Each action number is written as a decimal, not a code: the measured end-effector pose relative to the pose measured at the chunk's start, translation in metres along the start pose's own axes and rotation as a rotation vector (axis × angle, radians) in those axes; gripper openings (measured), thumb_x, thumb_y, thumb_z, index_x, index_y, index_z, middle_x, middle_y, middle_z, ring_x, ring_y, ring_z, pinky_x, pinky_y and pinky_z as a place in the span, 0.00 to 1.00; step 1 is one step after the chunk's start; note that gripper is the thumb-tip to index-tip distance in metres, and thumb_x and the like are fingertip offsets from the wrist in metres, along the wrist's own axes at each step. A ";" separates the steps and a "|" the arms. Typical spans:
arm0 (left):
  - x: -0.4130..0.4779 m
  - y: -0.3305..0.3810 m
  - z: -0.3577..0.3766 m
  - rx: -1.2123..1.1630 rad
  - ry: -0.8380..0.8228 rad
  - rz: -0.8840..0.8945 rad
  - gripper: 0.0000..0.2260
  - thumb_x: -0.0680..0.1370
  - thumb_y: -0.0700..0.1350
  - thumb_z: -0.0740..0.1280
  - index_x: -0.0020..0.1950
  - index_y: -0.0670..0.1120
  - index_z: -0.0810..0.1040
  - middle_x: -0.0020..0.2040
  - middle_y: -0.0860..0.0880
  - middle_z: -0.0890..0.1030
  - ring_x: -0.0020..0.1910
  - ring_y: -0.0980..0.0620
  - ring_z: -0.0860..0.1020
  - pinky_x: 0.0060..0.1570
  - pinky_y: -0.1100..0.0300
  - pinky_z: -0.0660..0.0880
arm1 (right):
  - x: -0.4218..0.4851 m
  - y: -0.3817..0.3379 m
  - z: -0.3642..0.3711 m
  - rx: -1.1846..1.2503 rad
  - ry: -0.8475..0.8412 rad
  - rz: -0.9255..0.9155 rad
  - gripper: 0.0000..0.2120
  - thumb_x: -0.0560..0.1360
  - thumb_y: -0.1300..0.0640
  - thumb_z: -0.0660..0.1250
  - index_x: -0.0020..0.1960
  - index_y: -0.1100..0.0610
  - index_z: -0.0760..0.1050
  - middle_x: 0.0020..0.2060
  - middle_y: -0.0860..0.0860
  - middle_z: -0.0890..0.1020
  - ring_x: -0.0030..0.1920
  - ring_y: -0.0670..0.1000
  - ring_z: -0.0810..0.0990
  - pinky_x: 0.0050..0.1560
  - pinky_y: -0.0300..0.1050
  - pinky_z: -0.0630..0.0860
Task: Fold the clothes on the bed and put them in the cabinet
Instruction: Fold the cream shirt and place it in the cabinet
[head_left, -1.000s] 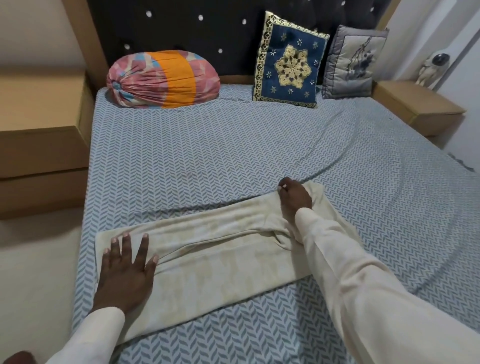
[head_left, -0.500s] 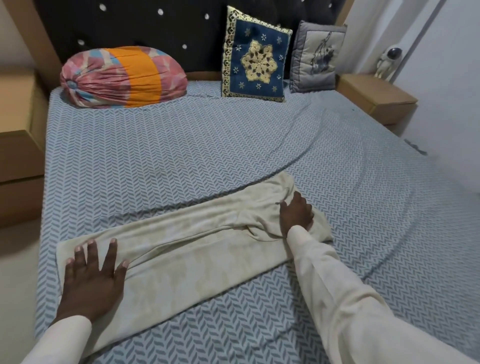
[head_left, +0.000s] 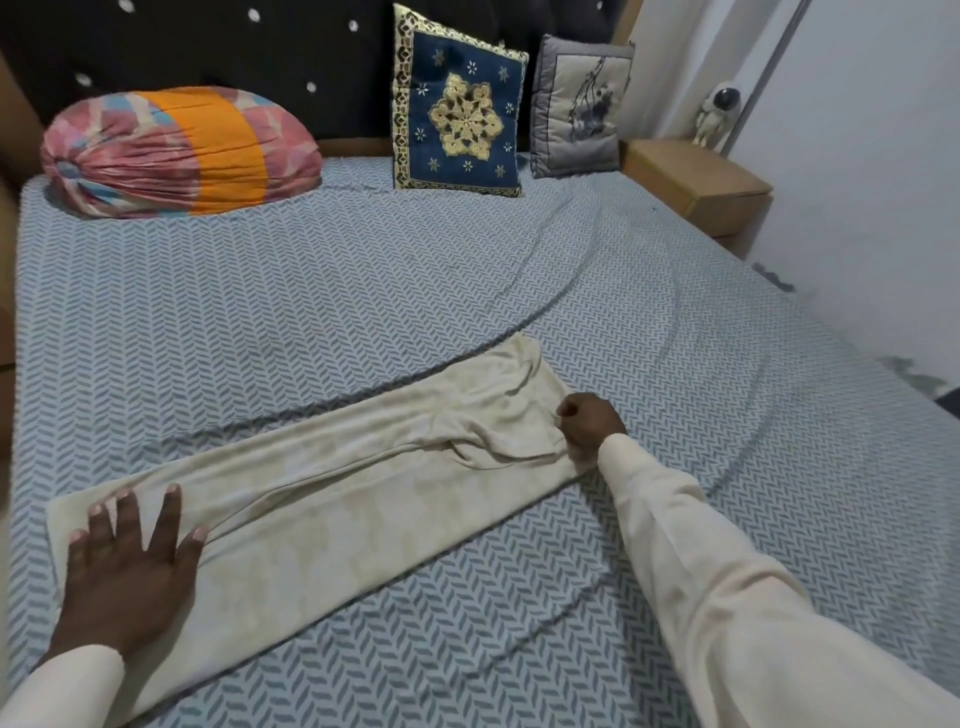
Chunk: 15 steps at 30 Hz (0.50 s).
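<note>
The left hand is pressing flat, fingers spread, on the cream cloth. The right hand is probably pinching the bunched end; tugging hard is risking wrinkles.

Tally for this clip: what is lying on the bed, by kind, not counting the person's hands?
Pillows and cushions: 3 (pink-and-orange pillow, blue cushion, grey cushion)
Garments: 1 (cream garment)
Total: 4

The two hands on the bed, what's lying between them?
In the head view, the long cream garment runs from the flat left hand to the right hand, which grips its bunched end.
</note>
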<state>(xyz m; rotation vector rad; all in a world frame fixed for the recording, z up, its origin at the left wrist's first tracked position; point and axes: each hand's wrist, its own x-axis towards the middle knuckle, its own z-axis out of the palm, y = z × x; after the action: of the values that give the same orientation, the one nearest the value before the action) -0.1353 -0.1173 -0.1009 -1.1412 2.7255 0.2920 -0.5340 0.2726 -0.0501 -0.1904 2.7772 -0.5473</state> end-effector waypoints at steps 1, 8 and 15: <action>0.000 0.000 0.001 -0.001 0.017 0.005 0.31 0.78 0.62 0.41 0.80 0.54 0.44 0.79 0.37 0.48 0.77 0.35 0.47 0.73 0.44 0.45 | 0.001 -0.007 -0.003 0.021 0.015 0.014 0.03 0.73 0.56 0.70 0.43 0.49 0.77 0.46 0.52 0.84 0.50 0.55 0.82 0.51 0.44 0.77; -0.003 0.004 0.000 -0.008 0.035 0.004 0.33 0.77 0.65 0.40 0.80 0.55 0.48 0.79 0.38 0.52 0.77 0.37 0.48 0.73 0.47 0.42 | 0.003 -0.017 0.016 -0.057 0.165 0.028 0.10 0.77 0.56 0.63 0.58 0.52 0.75 0.57 0.60 0.78 0.56 0.61 0.79 0.54 0.50 0.74; -0.007 0.006 -0.006 -0.001 0.039 0.009 0.31 0.79 0.62 0.47 0.80 0.55 0.45 0.79 0.39 0.50 0.78 0.38 0.47 0.73 0.46 0.43 | 0.006 -0.059 0.022 -0.276 0.052 -0.147 0.29 0.78 0.57 0.58 0.77 0.42 0.57 0.69 0.57 0.64 0.63 0.63 0.74 0.63 0.56 0.71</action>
<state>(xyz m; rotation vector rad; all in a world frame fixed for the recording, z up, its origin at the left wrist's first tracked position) -0.1356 -0.1098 -0.0931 -1.1477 2.7650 0.2748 -0.5282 0.2102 -0.0481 -0.4505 2.8960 -0.2008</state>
